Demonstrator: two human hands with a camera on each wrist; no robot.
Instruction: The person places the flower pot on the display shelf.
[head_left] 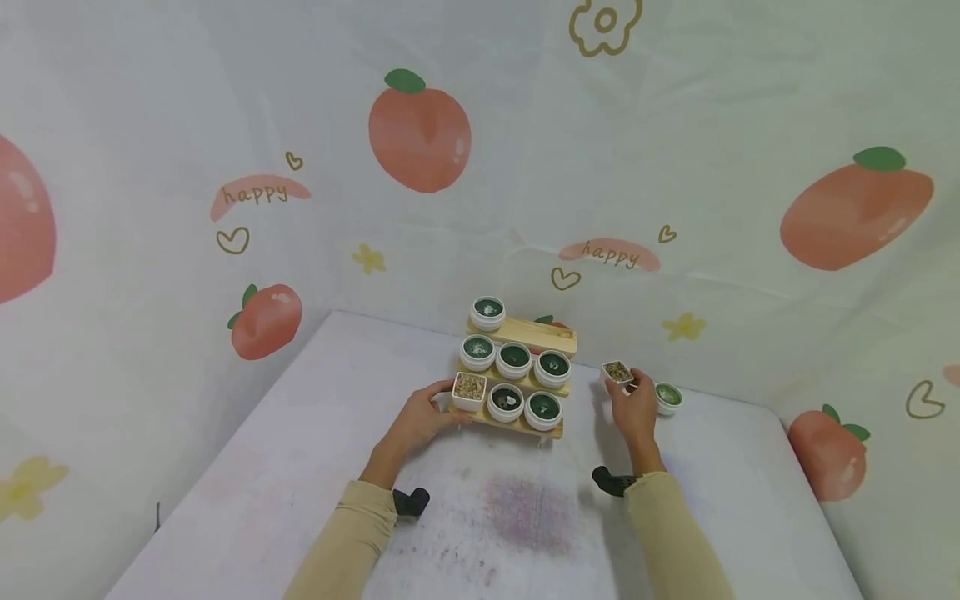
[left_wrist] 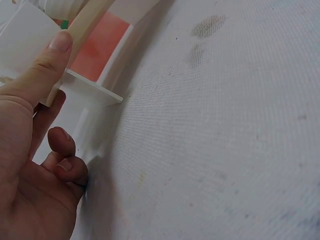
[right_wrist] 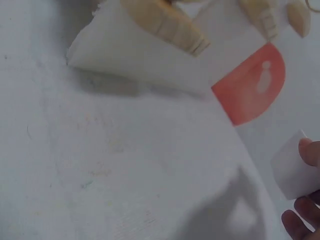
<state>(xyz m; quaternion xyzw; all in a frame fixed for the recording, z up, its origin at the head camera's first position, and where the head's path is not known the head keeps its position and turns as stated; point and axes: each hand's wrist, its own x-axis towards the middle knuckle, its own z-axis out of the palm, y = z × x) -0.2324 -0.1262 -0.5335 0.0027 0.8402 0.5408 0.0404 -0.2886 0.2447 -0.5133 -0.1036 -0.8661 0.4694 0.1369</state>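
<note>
A three-tier wooden rack (head_left: 532, 335) stands on the table, carrying small white pots. At the left end of its lowest tier is a square white pot (head_left: 469, 403) with a brown, grainy top. My left hand (head_left: 418, 419) grips that corner of the rack; in the left wrist view its thumb (left_wrist: 59, 42) lies along the wooden edge beside the pot, with a finger underneath. Right of the rack, my right hand (head_left: 636, 414) pinches another square white pot (head_left: 617, 373) with a grainy top, held above the table.
Several round white pots with dark green tops, among them one (head_left: 552, 367) on the middle tier, fill the other places. A round pot with a lighter green top (head_left: 668, 397) stands beside my right hand. A printed cloth wall (head_left: 510, 208) rises behind the table (head_left: 300, 467).
</note>
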